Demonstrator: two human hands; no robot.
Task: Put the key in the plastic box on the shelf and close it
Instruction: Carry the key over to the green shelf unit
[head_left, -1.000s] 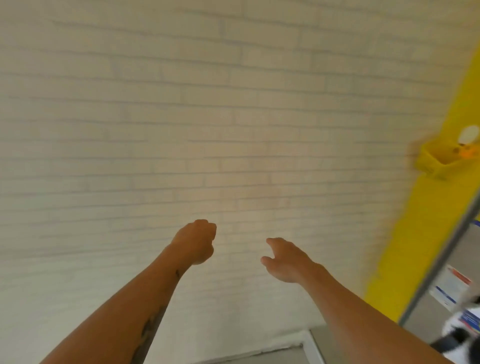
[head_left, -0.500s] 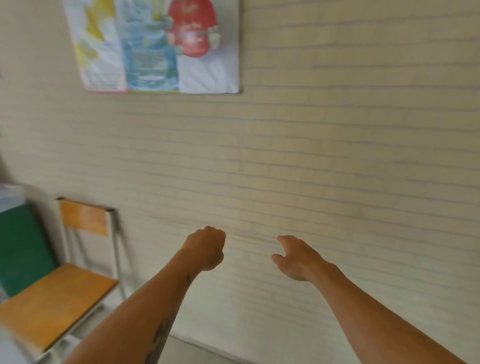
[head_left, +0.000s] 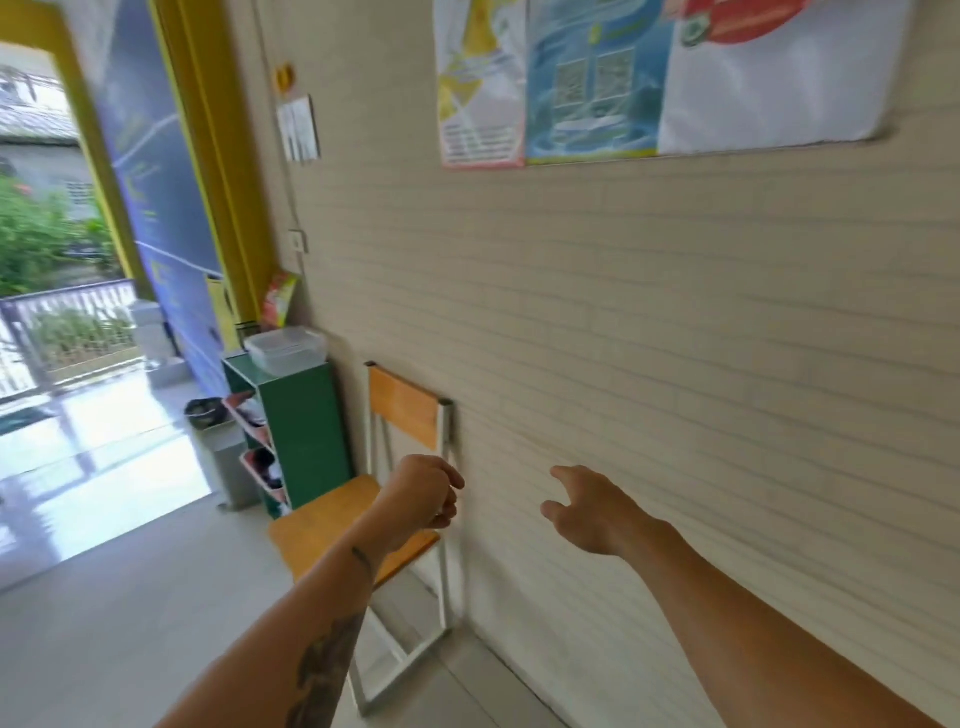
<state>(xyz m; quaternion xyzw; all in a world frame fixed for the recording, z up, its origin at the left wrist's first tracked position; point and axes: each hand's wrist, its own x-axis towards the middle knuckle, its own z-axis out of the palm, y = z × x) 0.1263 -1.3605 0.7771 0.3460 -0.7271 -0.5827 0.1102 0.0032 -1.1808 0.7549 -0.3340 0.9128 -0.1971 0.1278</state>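
Ahead on the green shelf (head_left: 306, 415) sits the plastic box (head_left: 285, 351), lid on, well apart from both hands. My left hand (head_left: 421, 501) is fisted, perhaps around the key, which I cannot see; my right hand (head_left: 592, 512) hangs loosely spread. I judge the chair (head_left: 363, 512) between us could snag my approach.

No key can be made out inside the curled left hand (head_left: 420, 501); the plastic box (head_left: 285, 351) contents are blurred, possibly empty.
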